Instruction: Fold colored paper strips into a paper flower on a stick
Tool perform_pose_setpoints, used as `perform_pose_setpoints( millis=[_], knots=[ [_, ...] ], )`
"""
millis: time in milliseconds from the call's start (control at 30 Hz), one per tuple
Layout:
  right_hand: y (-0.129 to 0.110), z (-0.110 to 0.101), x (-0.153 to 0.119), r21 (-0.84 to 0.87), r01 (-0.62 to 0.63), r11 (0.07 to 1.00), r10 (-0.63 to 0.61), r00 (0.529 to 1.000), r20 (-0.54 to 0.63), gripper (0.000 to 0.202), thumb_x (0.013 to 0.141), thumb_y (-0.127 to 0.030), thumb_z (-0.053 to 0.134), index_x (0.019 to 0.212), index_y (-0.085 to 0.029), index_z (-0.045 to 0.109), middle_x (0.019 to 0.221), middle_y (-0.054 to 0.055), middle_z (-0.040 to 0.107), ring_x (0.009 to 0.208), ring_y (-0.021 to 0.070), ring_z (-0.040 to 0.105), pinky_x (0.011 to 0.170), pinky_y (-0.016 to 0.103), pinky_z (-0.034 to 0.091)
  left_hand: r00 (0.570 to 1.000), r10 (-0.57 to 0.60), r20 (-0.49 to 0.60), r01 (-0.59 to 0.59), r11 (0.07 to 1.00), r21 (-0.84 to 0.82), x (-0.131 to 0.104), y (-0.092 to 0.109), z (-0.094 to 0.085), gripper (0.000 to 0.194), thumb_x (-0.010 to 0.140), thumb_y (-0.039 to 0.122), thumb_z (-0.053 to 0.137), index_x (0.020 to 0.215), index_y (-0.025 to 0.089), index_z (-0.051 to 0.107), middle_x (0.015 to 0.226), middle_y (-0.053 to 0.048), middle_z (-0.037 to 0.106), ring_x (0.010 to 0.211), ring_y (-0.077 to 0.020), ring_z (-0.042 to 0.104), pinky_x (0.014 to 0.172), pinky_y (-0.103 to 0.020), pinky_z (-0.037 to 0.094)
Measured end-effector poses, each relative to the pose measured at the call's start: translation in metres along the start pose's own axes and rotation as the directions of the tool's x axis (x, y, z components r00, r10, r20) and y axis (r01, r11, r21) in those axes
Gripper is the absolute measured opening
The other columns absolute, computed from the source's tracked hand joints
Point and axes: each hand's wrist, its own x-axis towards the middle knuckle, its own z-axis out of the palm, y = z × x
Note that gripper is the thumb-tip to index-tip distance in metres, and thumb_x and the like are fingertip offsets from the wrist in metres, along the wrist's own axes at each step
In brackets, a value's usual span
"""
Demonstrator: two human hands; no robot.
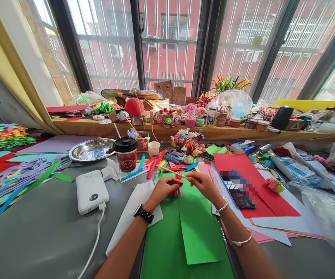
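Both hands meet over green paper (199,232) at the middle of the table. My left hand (166,187) has its fingers closed on a small red paper piece (175,190) with strips hanging below. In my right hand (204,186), a thin pale stick (170,171) is pinched; it points left across the red piece. Where the stick's near end touches the red piece is partly hidden by the fingers. Red and blue paper strips (156,164) lie just beyond the hands.
A lidded cup (126,155), metal plate (92,150) and white power bank (92,192) stand at left. At right, a phone (237,192) rests by red paper (275,193). Paper flowers (188,140) and a small white cup (154,148) are at the back.
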Motion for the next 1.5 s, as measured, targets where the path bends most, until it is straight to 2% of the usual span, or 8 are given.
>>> perform_pose_setpoints(
  millis=[133, 267, 433, 567, 867, 1133, 1333, 1500],
  knots=[
    [-0.006, -0.003, -0.001, 0.034, -0.035, 0.999, 0.032, 0.995, 0.092, 0.020, 0.075, -0.033, 0.051, 0.079, -0.015, 0.058, 0.062, 0.001, 0.059, 0.057, 0.0111, 0.054, 0.052, 0.021, 0.039, 1.000, 0.021, -0.008, -0.022, 0.999, -0.039, 0.000, 0.000, -0.002, 0.024, 0.065, 0.031, 0.058, 0.077, 0.012, 0.064, 0.065, -0.003, 0.062, 0.047, -0.0079, 0.047, 0.045, -0.020, 0.036],
    [-0.008, 0.000, -0.002, -0.021, -0.016, 1.000, 0.018, 0.997, 0.074, 0.018, 0.071, -0.032, 0.056, 0.069, -0.015, 0.058, 0.069, 0.003, 0.060, 0.064, 0.0122, 0.055, 0.053, 0.021, 0.040, 0.996, 0.035, 0.077, -0.028, 0.995, -0.095, 0.000, 0.000, -0.003, 0.027, 0.066, 0.030, 0.057, 0.084, 0.012, 0.064, 0.059, -0.002, 0.060, 0.047, -0.0083, 0.046, 0.045, -0.020, 0.035],
    [-0.005, 0.004, -0.001, -0.004, 0.001, 1.000, -0.001, 0.999, 0.051, 0.024, 0.073, -0.031, 0.056, 0.092, -0.017, 0.058, 0.074, 0.003, 0.058, 0.066, 0.0122, 0.055, 0.051, 0.021, 0.042, 0.991, 0.098, 0.086, -0.095, 0.995, -0.037, -0.001, 0.002, -0.003, 0.024, 0.066, 0.031, 0.058, 0.081, 0.015, 0.066, 0.073, -0.004, 0.063, 0.060, -0.0121, 0.053, 0.055, -0.022, 0.041],
    [0.000, 0.006, -0.001, -0.018, 0.124, 0.992, -0.123, 0.991, 0.055, 0.024, 0.077, -0.029, 0.051, 0.098, -0.024, 0.061, 0.084, 0.005, 0.056, 0.075, 0.0140, 0.054, 0.063, 0.026, 0.045, 0.988, 0.101, 0.114, -0.095, 0.994, -0.057, -0.001, 0.001, -0.003, 0.025, 0.068, 0.032, 0.056, 0.083, 0.015, 0.066, 0.070, -0.004, 0.063, 0.059, -0.0126, 0.053, 0.055, -0.023, 0.041],
    [0.001, 0.013, -0.002, -0.040, 0.170, 0.985, -0.172, 0.983, -0.060, 0.019, 0.078, -0.024, 0.050, 0.091, -0.025, 0.064, 0.080, 0.004, 0.057, 0.074, 0.0145, 0.054, 0.064, 0.027, 0.046, 0.994, 0.052, 0.094, -0.036, 0.985, -0.168, 0.001, 0.002, -0.002, 0.022, 0.067, 0.032, 0.058, 0.075, 0.013, 0.066, 0.071, -0.005, 0.064, 0.068, -0.0151, 0.055, 0.064, -0.025, 0.040],
    [-0.006, 0.020, -0.004, -0.105, 0.162, 0.981, -0.175, 0.976, -0.130, 0.018, 0.079, -0.023, 0.047, 0.085, -0.021, 0.064, 0.076, 0.005, 0.055, 0.067, 0.0141, 0.052, 0.054, 0.024, 0.044, 0.999, -0.020, -0.049, 0.010, 0.979, -0.205, 0.001, 0.002, 0.000, 0.025, 0.066, 0.035, 0.058, 0.074, 0.014, 0.066, 0.073, -0.005, 0.064, 0.070, -0.0156, 0.054, 0.063, -0.024, 0.040],
    [-0.009, 0.018, -0.003, -0.026, 0.057, 0.998, -0.060, 0.991, -0.118, 0.020, 0.078, -0.032, 0.048, 0.081, -0.019, 0.063, 0.079, 0.005, 0.058, 0.065, 0.0129, 0.053, 0.052, 0.022, 0.042, 0.998, 0.010, -0.057, -0.021, 0.979, -0.202, 0.001, 0.000, 0.000, 0.025, 0.066, 0.034, 0.059, 0.079, 0.013, 0.065, 0.072, -0.005, 0.064, 0.071, -0.0159, 0.055, 0.064, -0.025, 0.041],
    [-0.007, 0.013, 0.000, 0.015, -0.148, 0.989, 0.148, 0.989, -0.009, 0.030, 0.077, -0.039, 0.046, 0.066, -0.015, 0.060, 0.061, 0.002, 0.060, 0.047, 0.0096, 0.049, 0.047, 0.021, 0.039, 0.995, 0.096, -0.026, -0.097, 0.993, -0.060, 0.000, 0.001, 0.001, 0.025, 0.068, 0.035, 0.057, 0.079, 0.014, 0.065, 0.078, -0.006, 0.064, 0.075, -0.0179, 0.056, 0.065, -0.026, 0.042]
  ],
)
